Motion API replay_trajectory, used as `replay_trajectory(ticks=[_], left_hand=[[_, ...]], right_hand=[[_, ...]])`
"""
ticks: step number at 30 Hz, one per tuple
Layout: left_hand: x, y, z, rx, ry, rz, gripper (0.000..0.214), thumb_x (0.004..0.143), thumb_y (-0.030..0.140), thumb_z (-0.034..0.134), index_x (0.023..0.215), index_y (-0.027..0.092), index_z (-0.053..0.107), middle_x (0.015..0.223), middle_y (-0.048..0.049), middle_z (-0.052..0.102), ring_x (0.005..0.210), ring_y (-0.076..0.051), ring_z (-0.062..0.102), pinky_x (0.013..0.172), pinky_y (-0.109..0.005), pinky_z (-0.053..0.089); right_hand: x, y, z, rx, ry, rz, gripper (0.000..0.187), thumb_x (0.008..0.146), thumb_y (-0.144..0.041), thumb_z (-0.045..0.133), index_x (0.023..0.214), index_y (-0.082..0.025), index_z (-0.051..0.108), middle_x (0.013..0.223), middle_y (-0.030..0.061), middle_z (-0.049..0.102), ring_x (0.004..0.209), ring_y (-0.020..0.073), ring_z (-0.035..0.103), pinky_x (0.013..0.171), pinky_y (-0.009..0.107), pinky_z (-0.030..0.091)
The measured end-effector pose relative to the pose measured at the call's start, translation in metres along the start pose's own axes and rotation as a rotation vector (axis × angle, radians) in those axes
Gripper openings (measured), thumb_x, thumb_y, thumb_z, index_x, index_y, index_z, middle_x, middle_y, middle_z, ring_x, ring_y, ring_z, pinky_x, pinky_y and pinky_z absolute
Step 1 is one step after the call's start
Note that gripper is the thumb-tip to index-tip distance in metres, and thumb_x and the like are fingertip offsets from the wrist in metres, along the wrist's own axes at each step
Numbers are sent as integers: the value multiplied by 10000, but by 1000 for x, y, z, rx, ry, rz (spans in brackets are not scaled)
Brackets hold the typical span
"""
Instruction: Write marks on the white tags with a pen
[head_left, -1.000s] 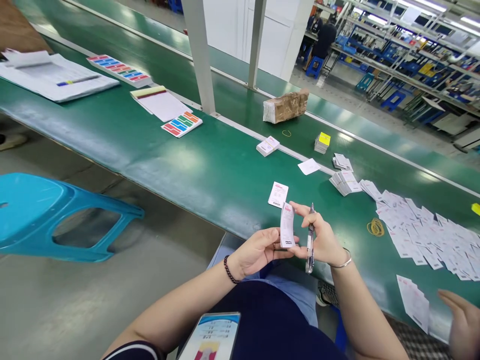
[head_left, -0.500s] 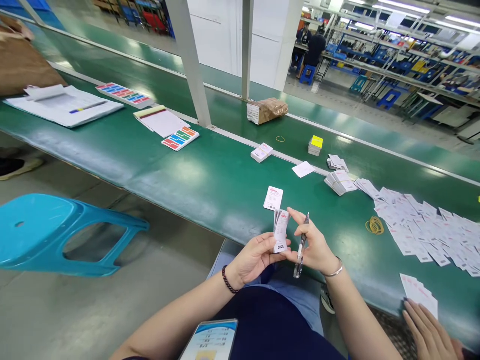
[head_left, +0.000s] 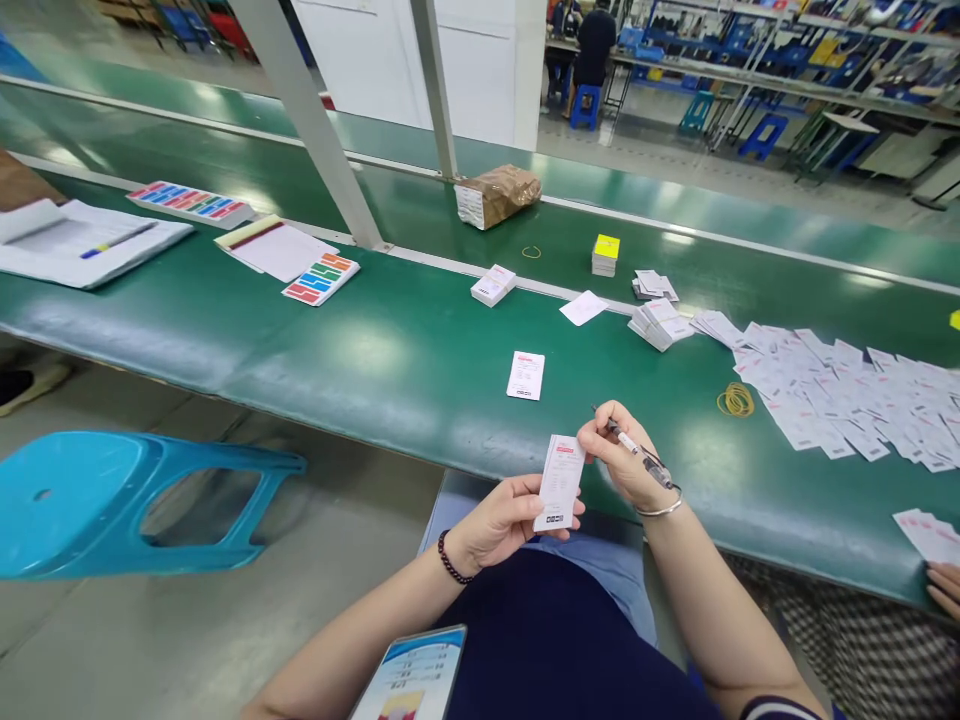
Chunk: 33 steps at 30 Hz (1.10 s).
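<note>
Head view: left hand (head_left: 499, 520) gripped small card stack (head_left: 561, 482) above table (head_left: 405, 350) edge, fingers closed on lower end. Right hand (head_left: 626, 462) pinched stack's top corner, pen (head_left: 634, 447) tucked slantwise. Since half second earlier, stack turned face-up, squared; pen swung from upright. Single card (head_left: 526, 375) lay on table beyond.

Arms were bare, nothing fancy. A dark bead bracelet (head_left: 448, 556) was behind the left hand (head_left: 499, 520), just left of the navy top (head_left: 540, 640). A thin silver bangle (head_left: 660, 508) was behind the right hand (head_left: 626, 460), up-right of the top. Pale blue trousers (head_left: 607, 580) showed just past the top, and a white-trimmed dark sleeve (head_left: 780, 706) was to its right.
</note>
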<state>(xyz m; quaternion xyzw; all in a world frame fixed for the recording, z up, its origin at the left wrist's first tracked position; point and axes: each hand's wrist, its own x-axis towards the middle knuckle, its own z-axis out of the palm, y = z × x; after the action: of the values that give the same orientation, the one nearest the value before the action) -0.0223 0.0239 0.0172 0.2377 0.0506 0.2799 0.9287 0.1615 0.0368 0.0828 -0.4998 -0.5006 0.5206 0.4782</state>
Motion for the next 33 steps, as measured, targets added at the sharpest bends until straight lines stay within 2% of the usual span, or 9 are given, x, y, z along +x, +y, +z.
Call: replay_trajectory(ticks=[3, 6, 11, 15, 19, 27, 33], left_hand=[[2, -4, 1, -14, -16, -13, 437, 768, 314, 639, 1109, 42, 611, 1073, -222, 552, 922, -258, 582, 771, -330, 471], [3, -7, 5, -17, 12, 9, 422, 873, 332, 499, 1152, 25, 572, 1108, -247, 533, 962, -289, 572, 808, -391, 461], [0, -15, 11, 257, 124, -6, 476, 914, 354, 452, 1187, -35, 430, 1115, -273, 509, 960, -265, 577, 894, -430, 428], [-3, -24, 10, 438, 150, -42, 544, 917, 446, 409, 1175, -34, 406, 1055, -258, 541, 944, -249, 586, 890, -444, 444], [-4, -30, 7, 573, 194, -55, 581, 913, 494, 377, 1138, -39, 429, 1001, -232, 574, 910, -222, 598, 882, -405, 471], [-7, -37, 4, 646, 248, -27, 571, 899, 514, 373, 1092, -15, 473, 987, -188, 591, 867, -194, 610, 819, -347, 513], [-7, -44, -1, 605, 269, -64, 590, 880, 538, 392, 1079, -12, 467, 955, -188, 600, 870, -198, 612, 814, -334, 515]], right_hand=[[-4, 1, -3, 40, 22, 3, 460, 717, -242, 696, 799, -139, 255, 653, -26, 520, 587, 66, 475, 566, 218, 388], [-8, 4, -8, 10, 99, 1, 475, 706, -238, 705, 794, -136, 249, 699, -9, 567, 619, 75, 516, 599, 230, 420], [-13, 10, -17, -78, 205, -17, 468, 688, -251, 717, 821, -136, 284, 761, 25, 600, 668, 86, 533, 644, 239, 436], [-18, 14, -20, -57, 200, 11, 465, 694, -245, 714, 821, -136, 280, 771, 28, 609, 677, 86, 546, 653, 237, 441], [-23, 18, -22, -1, 167, 31, 463, 698, -212, 708, 804, -135, 264, 769, 20, 607, 683, 89, 559, 650, 235, 444], [-27, 23, -22, -33, 138, 83, 473, 695, -211, 709, 793, -135, 253, 716, 5, 579, 655, 92, 541, 611, 229, 430], [-27, 26, -22, -129, 100, 84, 469, 716, -247, 694, 795, -140, 244, 785, 38, 606, 663, 99, 536, 615, 244, 434]])
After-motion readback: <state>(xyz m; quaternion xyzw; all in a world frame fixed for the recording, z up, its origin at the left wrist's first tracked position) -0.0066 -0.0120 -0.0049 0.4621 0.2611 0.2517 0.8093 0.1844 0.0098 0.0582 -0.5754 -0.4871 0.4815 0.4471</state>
